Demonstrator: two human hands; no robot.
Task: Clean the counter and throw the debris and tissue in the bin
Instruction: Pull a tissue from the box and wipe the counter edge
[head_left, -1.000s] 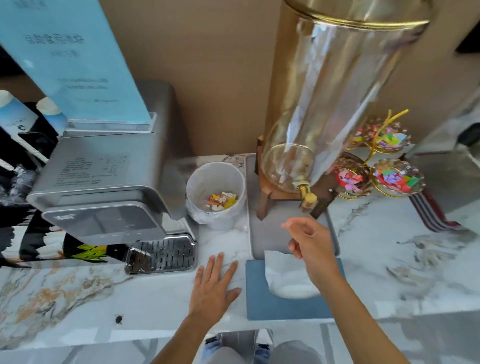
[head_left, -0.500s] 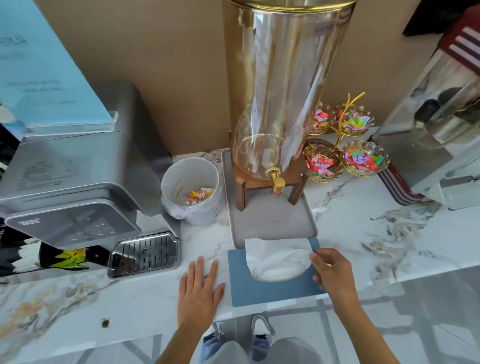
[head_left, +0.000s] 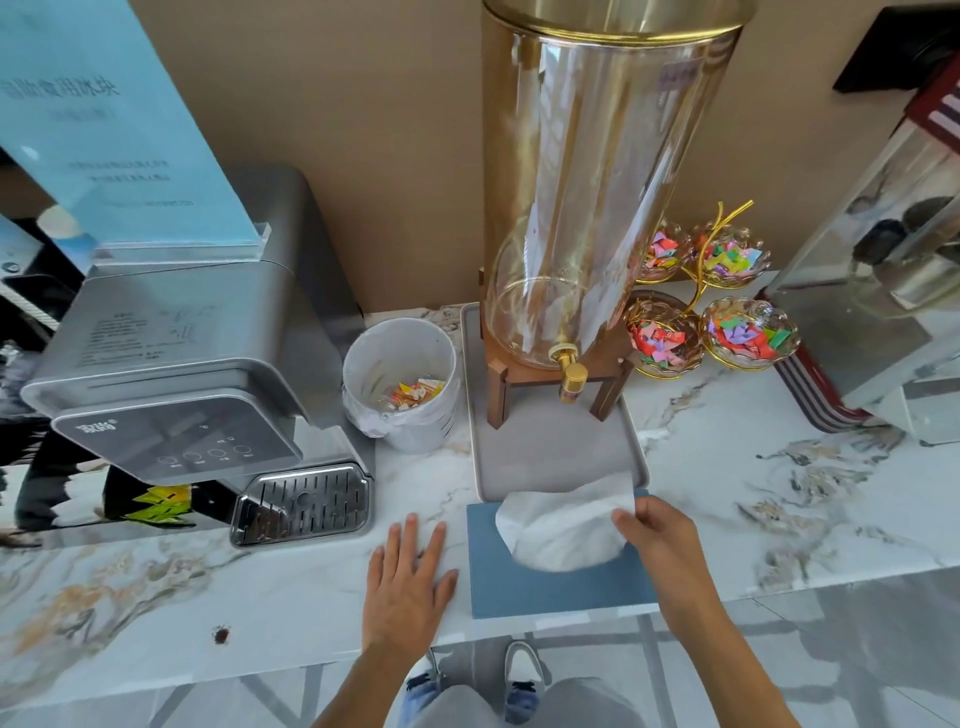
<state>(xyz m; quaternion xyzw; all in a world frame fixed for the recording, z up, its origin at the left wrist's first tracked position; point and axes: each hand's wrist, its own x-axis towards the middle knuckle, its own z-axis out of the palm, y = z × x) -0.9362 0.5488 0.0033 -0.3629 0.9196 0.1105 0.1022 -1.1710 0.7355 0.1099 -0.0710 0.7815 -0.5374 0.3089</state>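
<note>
A white tissue (head_left: 563, 525) sticks up from a flat blue tissue box (head_left: 556, 592) at the counter's front edge. My right hand (head_left: 657, 532) pinches the tissue's right edge between thumb and fingers. My left hand (head_left: 408, 577) lies flat, fingers spread, on the marble counter (head_left: 753, 519) just left of the box. A small white lined bin (head_left: 402, 384) stands behind, with several coloured paper scraps in its bottom. A small dark brown speck (head_left: 222, 634) lies on the counter at the front left.
A grey tray (head_left: 561, 462) carries a tall glass drink dispenser (head_left: 587, 208) on a wooden stand. A silver machine (head_left: 176, 374) with a drip grate sits at the left. Glass bowls of coloured scraps (head_left: 748, 332) stand right of the dispenser. A glass-sided machine (head_left: 883, 291) fills the far right.
My right hand came down from near the dispenser's tap to the tissue and now pinches its right edge. My left hand stays flat on the counter. The camera shifted.
</note>
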